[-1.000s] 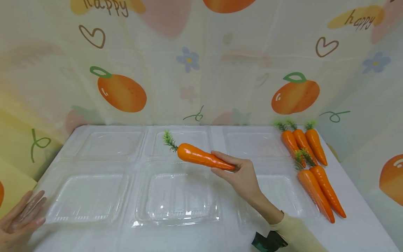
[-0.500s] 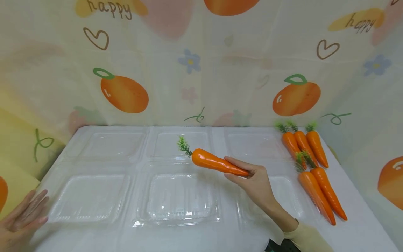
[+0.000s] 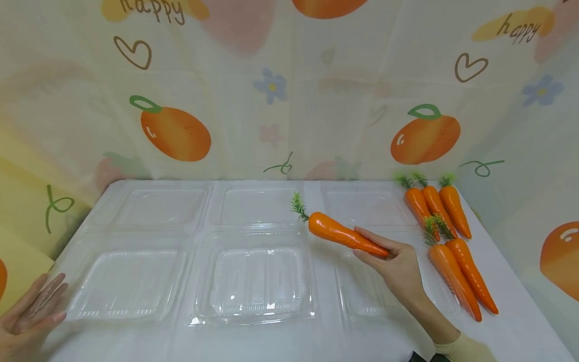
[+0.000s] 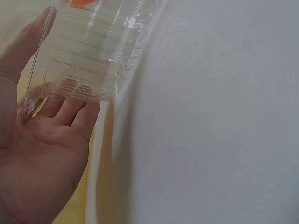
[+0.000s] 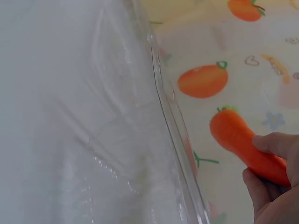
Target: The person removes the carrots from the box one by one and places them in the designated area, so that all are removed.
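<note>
My right hand (image 3: 400,271) pinches an orange carrot (image 3: 346,234) by its thin tip, between thumb and fingers. The carrot's green, plastic-looking leafy top points up and left. It hangs above the table near the right-hand clear plastic containers. In the right wrist view, the same carrot (image 5: 245,144) shows its thick end outward. At the table's left edge, my left hand (image 3: 33,306) is beside the front-left clear container (image 3: 126,281), fingers extended. The left wrist view shows its fingers through the ribbed clear plastic (image 4: 88,56); whether they touch it I cannot tell.
Clear plastic containers lie in two rows on the white table, including one at front centre (image 3: 255,281). Several loose carrots (image 3: 454,208) lie along the right edge. A fruit-printed cloth (image 3: 294,100) hangs behind.
My right hand has moved to the right with the carrot, from above the middle containers towards the right-hand ones. The left hand has stayed in place.
</note>
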`<control>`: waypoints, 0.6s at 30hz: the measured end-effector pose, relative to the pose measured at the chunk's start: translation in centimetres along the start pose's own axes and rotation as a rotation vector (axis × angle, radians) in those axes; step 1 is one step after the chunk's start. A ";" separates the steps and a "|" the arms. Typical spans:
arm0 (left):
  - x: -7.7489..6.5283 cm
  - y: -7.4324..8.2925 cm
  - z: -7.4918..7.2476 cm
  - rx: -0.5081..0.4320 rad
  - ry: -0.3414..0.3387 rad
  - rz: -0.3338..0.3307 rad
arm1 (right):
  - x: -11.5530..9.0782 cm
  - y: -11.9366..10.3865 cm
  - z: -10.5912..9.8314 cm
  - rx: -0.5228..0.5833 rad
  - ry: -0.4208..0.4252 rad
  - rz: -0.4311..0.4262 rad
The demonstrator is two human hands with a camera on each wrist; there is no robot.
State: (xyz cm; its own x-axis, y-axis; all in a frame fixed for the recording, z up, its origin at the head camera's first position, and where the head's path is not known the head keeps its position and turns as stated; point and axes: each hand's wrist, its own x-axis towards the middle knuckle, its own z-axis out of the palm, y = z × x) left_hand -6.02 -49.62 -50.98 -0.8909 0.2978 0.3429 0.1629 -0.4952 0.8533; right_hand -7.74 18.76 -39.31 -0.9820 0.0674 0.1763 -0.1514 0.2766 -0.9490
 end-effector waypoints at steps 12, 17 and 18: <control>0.3 0.6 0.9 0.062 0.029 -0.045 | -0.8 0.6 -3.2 -0.130 0.076 0.048; -0.3 0.8 0.5 0.235 0.176 -0.167 | -0.6 0.7 -5.0 0.019 0.136 0.068; -0.3 0.9 0.4 0.273 0.186 -0.187 | -0.6 0.7 -5.5 0.048 0.154 0.073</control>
State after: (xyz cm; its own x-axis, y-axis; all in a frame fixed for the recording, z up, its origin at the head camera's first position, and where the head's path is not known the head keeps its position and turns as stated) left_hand -5.43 -49.77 -50.16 -0.9736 0.1967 0.1154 0.0747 -0.2027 0.9764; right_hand -6.67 24.18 -38.68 -0.9623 0.2325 0.1411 -0.0894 0.2197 -0.9715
